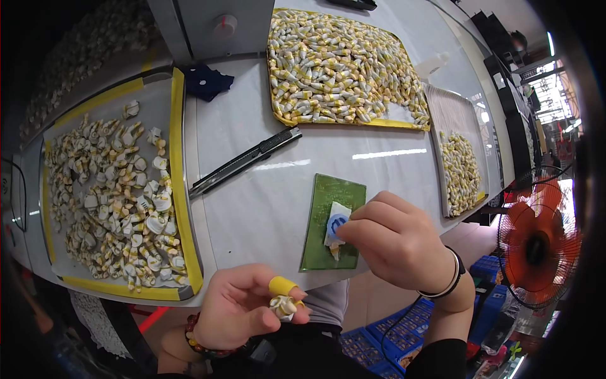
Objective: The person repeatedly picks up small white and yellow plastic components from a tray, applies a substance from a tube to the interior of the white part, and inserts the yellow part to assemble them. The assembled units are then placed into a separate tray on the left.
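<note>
My left hand (243,306) is closed in a pinch on a small white-and-yellow moulded piece (283,307), held near the front edge of the table. Yellow tape (281,285) wraps one of its fingers. On the table ahead lies a green rectangular pad (322,196). A white block (341,210) with a blue rounded patch (338,222) rests on this pad. My right hand (398,243) has its fingertips pressed together at the block's right side; whatever they pinch is hidden. Just below the block, a small white-and-yellow piece (334,251) shows on the pad.
A tray edged in yellow tape (180,151) with many loose pieces stands left. At the back is another full tray (391,124), with a smaller tray (435,136) to its right. A black utility knife (246,161) and dark cloth (207,82) lie between. An orange fan (540,243) stands right.
</note>
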{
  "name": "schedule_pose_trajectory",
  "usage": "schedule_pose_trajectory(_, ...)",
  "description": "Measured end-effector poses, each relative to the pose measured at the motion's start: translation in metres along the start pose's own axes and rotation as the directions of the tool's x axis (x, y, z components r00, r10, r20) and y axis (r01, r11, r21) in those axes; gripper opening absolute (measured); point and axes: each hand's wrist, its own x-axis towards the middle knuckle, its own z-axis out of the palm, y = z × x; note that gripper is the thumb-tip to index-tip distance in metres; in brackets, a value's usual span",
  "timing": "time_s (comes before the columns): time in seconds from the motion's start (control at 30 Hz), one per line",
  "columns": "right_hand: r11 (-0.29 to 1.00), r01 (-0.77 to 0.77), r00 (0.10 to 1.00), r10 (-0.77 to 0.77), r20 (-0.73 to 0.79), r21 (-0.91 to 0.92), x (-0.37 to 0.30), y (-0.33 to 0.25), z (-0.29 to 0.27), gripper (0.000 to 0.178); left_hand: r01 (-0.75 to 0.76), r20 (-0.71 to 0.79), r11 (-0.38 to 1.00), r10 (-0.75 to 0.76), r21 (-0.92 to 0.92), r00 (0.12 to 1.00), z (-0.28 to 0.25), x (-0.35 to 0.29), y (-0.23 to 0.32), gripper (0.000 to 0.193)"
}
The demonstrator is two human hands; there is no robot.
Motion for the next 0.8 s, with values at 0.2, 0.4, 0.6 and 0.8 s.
schedule_pose_trajectory(0.2,0.982,-0.029,0.986,0.06,-0.158,0.188,-0.006,-0.01,-0.007,0.025,-0.306,0.038,0.824,0.328,0.478,0.944,0.007,0.001,0.003,0.045)
schedule_pose_trajectory(0.4,0.837,0.005,0.945,0.175,-0.275,0.548,-0.011,-0.048,-0.002,0.019,-0.612,0.476,0.325,0.411,0.721,0.778,0.004,0.009,0.013,0.038)
schedule_pose_trajectory(0.6,0.797,0.045,0.966,0.12,-0.23,0.602,-0.012,-0.05,0.002,0.019,-0.615,0.497,0.243,0.406,0.75,0.767,0.009,0.008,0.013,0.038)
schedule_pose_trajectory(0.8,0.748,0.11,0.98,0.027,-0.196,0.655,-0.005,-0.046,0.002,0.017,-0.664,0.536,0.21,0.443,0.717,0.719,0.011,0.01,0.012,0.035)
